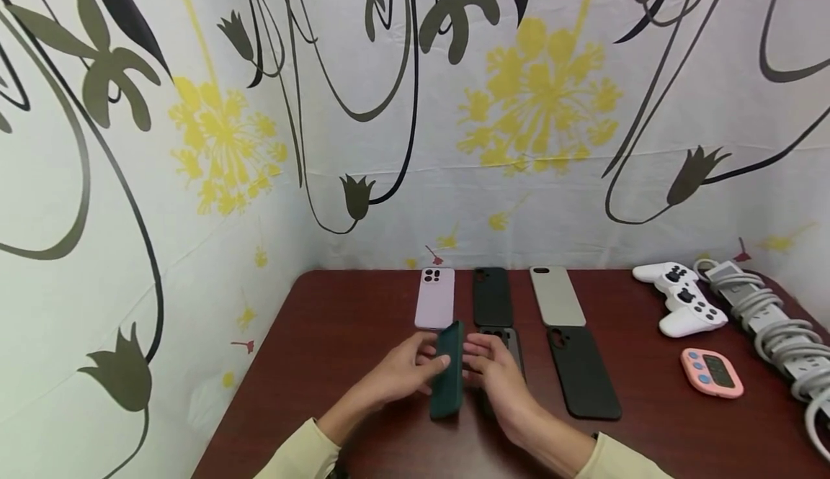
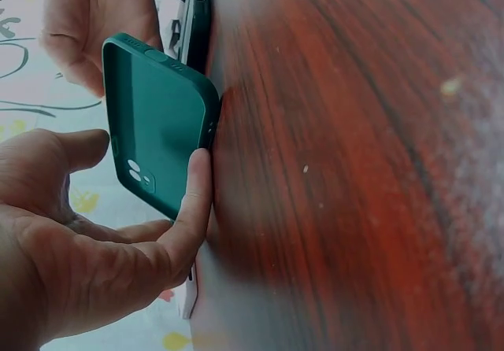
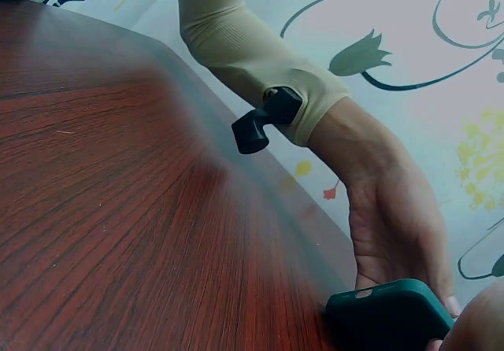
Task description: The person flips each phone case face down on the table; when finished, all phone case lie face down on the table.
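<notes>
A dark green phone case [image 1: 447,378] stands on its long edge at the front of the table, its hollow inside [image 2: 157,103] facing the left wrist camera. My left hand [image 1: 403,369] holds it with the thumb on one edge and fingers along the other. Close to the case's other side is my right hand [image 1: 496,374], its fingers loosely bent; whether a fingertip touches the case is unclear. Partly behind the right hand lies a dark grey phone case [image 1: 512,342]. To its right lies a black phone case [image 1: 583,371].
Along the back lie a lilac phone or case [image 1: 435,302], a black case [image 1: 492,299] and a grey-beige case [image 1: 558,297]. On the right are a white game controller [image 1: 684,299], a pink timer [image 1: 712,373] and a power strip [image 1: 772,317] wrapped in its cord.
</notes>
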`<state>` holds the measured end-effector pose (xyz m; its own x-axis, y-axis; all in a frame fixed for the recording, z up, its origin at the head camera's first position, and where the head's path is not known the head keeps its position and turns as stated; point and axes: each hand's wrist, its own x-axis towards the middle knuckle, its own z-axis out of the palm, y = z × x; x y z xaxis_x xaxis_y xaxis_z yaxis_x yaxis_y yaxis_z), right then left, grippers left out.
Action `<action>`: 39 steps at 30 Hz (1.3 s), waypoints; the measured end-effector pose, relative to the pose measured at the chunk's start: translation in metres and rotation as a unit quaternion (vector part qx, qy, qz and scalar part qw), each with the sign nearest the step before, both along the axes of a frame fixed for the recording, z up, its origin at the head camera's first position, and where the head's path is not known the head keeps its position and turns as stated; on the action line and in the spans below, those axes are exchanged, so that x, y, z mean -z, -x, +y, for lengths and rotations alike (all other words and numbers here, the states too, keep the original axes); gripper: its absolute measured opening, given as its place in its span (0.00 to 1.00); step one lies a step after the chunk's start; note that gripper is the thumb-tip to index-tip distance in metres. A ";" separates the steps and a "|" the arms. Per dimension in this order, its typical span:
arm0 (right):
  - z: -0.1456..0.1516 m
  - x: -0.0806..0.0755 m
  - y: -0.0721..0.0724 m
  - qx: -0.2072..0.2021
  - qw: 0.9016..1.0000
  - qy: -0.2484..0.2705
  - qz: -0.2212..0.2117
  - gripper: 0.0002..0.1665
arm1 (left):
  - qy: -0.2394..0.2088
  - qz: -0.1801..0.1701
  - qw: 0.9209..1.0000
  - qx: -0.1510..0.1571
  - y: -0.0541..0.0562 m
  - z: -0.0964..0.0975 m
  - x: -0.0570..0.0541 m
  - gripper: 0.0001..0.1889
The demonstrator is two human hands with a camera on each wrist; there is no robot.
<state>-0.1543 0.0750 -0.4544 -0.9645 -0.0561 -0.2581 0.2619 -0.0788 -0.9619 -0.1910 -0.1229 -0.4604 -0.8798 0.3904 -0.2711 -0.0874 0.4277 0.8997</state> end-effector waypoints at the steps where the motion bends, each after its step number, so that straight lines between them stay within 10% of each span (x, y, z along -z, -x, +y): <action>1: -0.001 0.000 -0.001 0.002 1.000 0.002 0.002 0.27 | 0.000 -0.002 1.000 -0.002 0.000 0.000 0.000 0.37; 39: -0.035 0.019 0.004 -0.047 0.994 -0.070 0.066 0.26 | -0.144 -0.027 0.989 -0.009 -0.002 -0.028 -0.018 0.32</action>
<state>-0.1581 0.0400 -0.4737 -0.9825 -0.1208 -0.1419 0.1332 0.0770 -0.9881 -0.1887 -0.1513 -0.4420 -0.8748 0.4423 -0.1978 -0.1447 0.1512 0.9779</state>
